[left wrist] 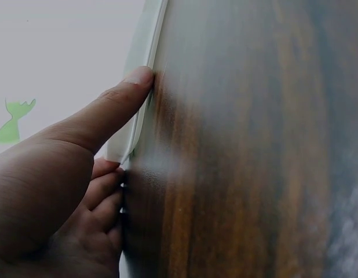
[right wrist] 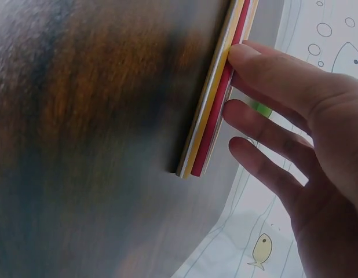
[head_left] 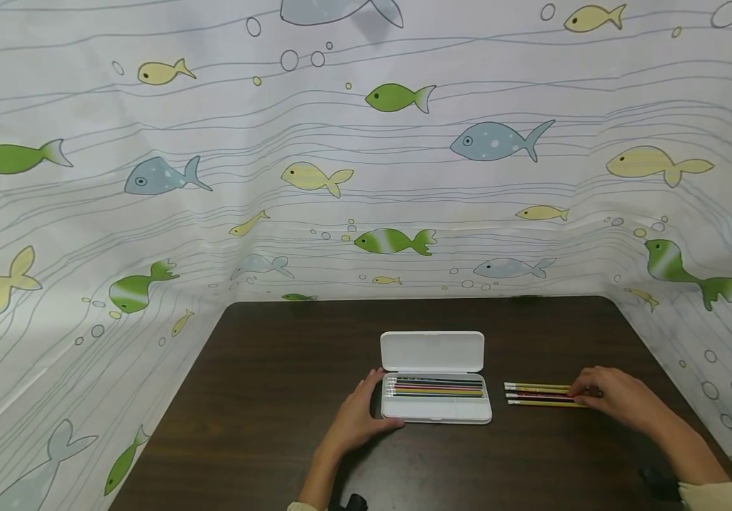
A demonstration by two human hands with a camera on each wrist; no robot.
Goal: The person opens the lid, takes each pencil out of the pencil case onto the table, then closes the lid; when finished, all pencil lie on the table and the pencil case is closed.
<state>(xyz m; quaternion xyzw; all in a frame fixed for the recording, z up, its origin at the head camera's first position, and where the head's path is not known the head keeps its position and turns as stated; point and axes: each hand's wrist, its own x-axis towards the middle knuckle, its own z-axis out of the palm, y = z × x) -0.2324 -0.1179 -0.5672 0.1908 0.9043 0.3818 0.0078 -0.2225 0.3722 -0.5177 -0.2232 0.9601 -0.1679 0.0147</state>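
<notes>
A white pencil case [head_left: 418, 409] lies on the dark table with its lid [head_left: 432, 351] raised at the back. Inside, a row of several pencils [head_left: 439, 388] fills the rear half. My left hand [head_left: 356, 420] holds the case's left end, its thumb along the front edge and its fingers around the side. To the right of the case, several more pencils [head_left: 532, 404] lie side by side, their white ends toward it. Over their far ends, my right hand [head_left: 618, 397] pinches a red pencil [right wrist: 209, 142] between thumb and forefinger, beside a yellow pencil [right wrist: 197, 139].
The brown wooden table [head_left: 263, 397] has rounded back corners. A white sheet printed with fish [head_left: 391, 163] hangs behind it and along both sides. The table's right edge runs close to my right hand.
</notes>
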